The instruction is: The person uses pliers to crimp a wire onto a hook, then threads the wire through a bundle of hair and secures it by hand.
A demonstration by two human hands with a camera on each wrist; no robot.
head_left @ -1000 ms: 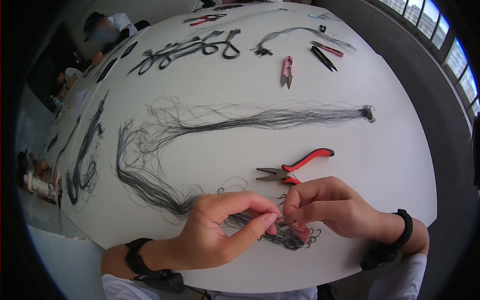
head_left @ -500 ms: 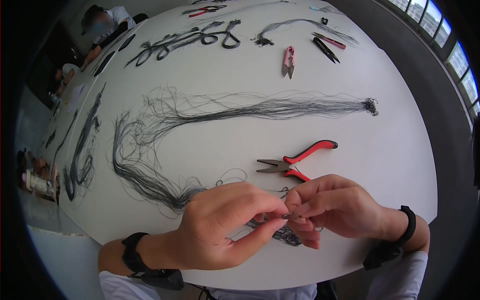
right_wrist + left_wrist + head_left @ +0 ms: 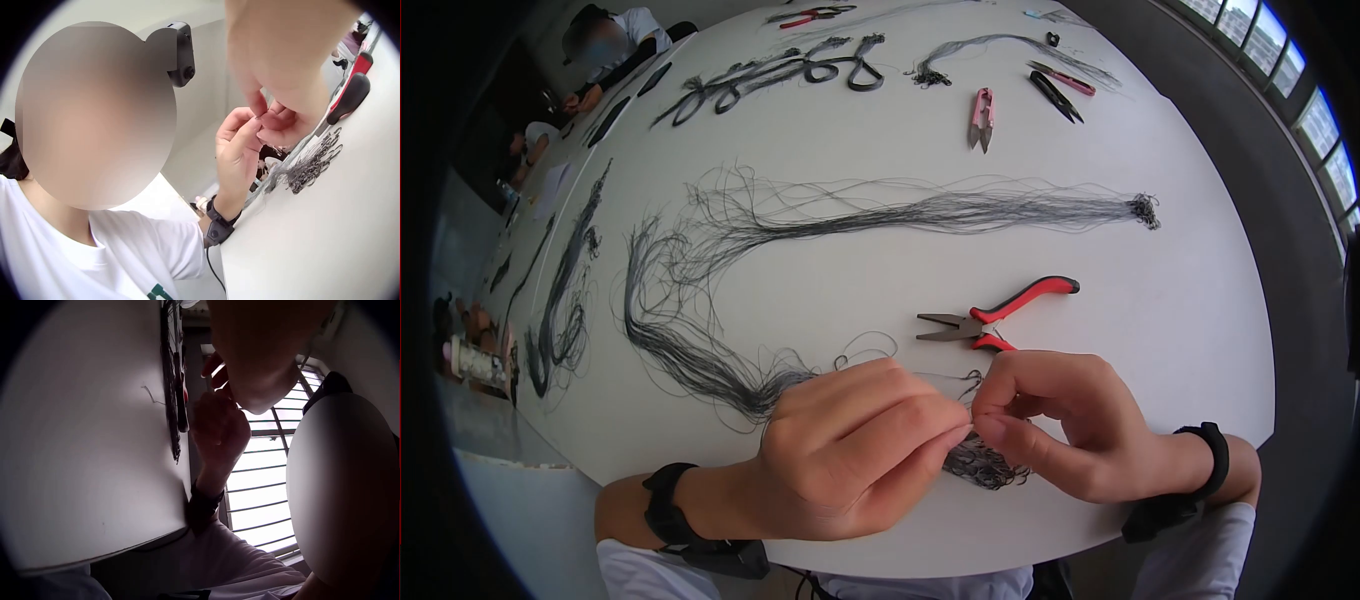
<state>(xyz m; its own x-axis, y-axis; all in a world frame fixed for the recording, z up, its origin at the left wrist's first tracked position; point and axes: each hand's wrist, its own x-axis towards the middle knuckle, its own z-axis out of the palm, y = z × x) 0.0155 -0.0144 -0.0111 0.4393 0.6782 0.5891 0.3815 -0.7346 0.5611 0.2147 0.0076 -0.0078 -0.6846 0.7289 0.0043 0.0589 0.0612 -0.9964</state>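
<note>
My left hand (image 3: 860, 450) and right hand (image 3: 1065, 425) meet fingertip to fingertip over the front of the white table (image 3: 830, 290). Thumb and forefinger of each pinch a small fish hook, almost wholly hidden between them now. Below the hands lies a bundle of dark hooks on thin grey line (image 3: 985, 465), partly covered by the fingers; its hook ends (image 3: 312, 165) show in the right wrist view. Just beyond the right hand are red-and-black pliers (image 3: 972, 328), jaws pointing left. The left wrist view shows the right hand (image 3: 219, 428) in dim light.
A second hooked line bundle (image 3: 920, 215) stretches across the mid table. Farther back lie pink thread snips (image 3: 982, 120), black snips (image 3: 1055, 97), looped line bundles (image 3: 810, 70) and another pair of red pliers (image 3: 810, 16). Another person (image 3: 640, 35) sits at the far left.
The left hand has rolled over and its fingers have drawn together, covering the small hook that showed earlier. The right hand's fingers have curled in. The head view has tilted slightly.
</note>
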